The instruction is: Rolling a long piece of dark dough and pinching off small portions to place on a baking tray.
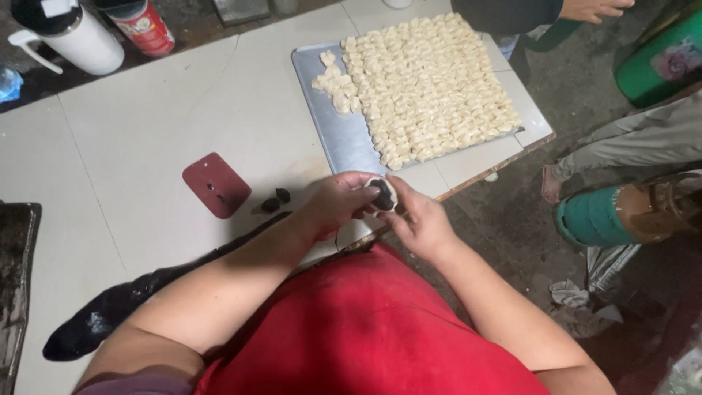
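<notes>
Dough round (385,192) with dark filling (380,194) sat pinched between the fingertips of the left hand (338,202) and right hand (420,223), both closed on it, near the tray (333,124).

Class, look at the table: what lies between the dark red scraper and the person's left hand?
In the head view, two small dark filling lumps sit on the white table between the red scraper and the left hand.

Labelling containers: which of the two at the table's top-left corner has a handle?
The white jug, leftmost of the pair: a looped white handle sticks out on its left side. The red can beside it, to its right, shows none.
</notes>
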